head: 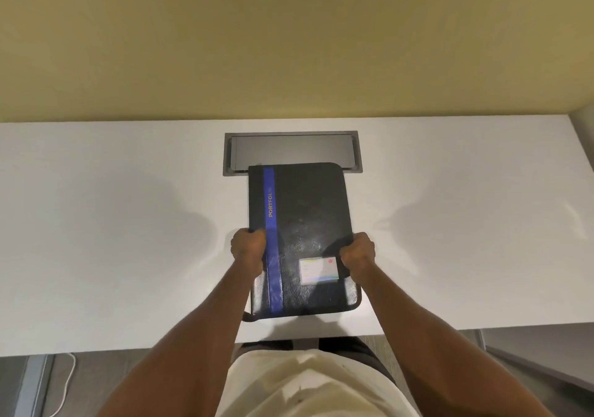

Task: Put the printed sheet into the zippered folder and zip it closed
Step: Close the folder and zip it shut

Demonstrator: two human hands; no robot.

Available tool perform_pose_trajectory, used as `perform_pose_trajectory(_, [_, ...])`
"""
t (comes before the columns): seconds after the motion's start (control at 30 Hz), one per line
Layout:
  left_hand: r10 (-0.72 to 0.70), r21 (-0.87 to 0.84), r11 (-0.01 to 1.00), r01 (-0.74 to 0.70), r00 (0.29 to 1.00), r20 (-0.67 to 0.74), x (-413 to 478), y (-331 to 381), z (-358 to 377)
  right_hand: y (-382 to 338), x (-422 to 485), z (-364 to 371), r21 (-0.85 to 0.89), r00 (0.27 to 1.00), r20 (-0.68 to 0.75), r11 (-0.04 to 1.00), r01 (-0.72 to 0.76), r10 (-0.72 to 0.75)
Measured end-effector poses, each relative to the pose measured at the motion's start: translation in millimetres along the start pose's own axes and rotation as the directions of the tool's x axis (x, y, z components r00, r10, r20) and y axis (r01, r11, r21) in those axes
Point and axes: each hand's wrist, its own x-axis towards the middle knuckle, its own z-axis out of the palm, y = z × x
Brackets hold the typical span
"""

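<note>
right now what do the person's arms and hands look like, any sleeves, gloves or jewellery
Both arms are bare from the bottom edge of the picture to the wrists: no sleeves show. The left hand and right hand wear no gloves, and no watch, bracelet or ring is visible. The only clothing in view is a cream top at the bottom centre.

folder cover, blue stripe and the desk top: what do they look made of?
Folder: black leather or faux leather, semi-gloss; fine grain and soft glare patches show, real or synthetic can't be told.
Blue stripe: smoother, glossier band, likely vinyl, with printed lettering.
Desk top: white, matte, probably laminate; flat and uniform, diffuse shadows only.
</note>
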Motion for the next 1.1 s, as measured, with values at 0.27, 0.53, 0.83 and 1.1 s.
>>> perform_pose_trajectory(0.27, [0.027, -0.038, 0.999, -0.026, 1.000, 0.003, 36.7, 49.4, -47.2, -57.2, -2.6, 31.1, 0.125, 0.999, -0.025, 0.991, 0.043, -0.040])
perform_pose_trajectory(0.53, [0.031, -0.013, 0.999, -0.031, 0.999, -0.012, 84.3, 88.2, -75.6, -109.9, 7.7, 58.3, 0.243, 0.999, 0.012, 0.969, 0.048, -0.053])
perform_pose_trajectory(0.83, [0.028, 0.006, 1.000, -0.028, 1.000, 0.013, 115.9, 94.6, -81.8, -130.6, 17.0, 69.6, 0.244, 0.998, 0.016, 0.968, 0.059, -0.065])
perform_pose_trajectory(1.1, [0.047, 0.068, 0.997, -0.046, 0.999, -0.017, 118.7, 93.0, -81.5, -130.6, 15.3, 73.5, 0.166, 0.991, 0.042, 0.979, 0.121, -0.130])
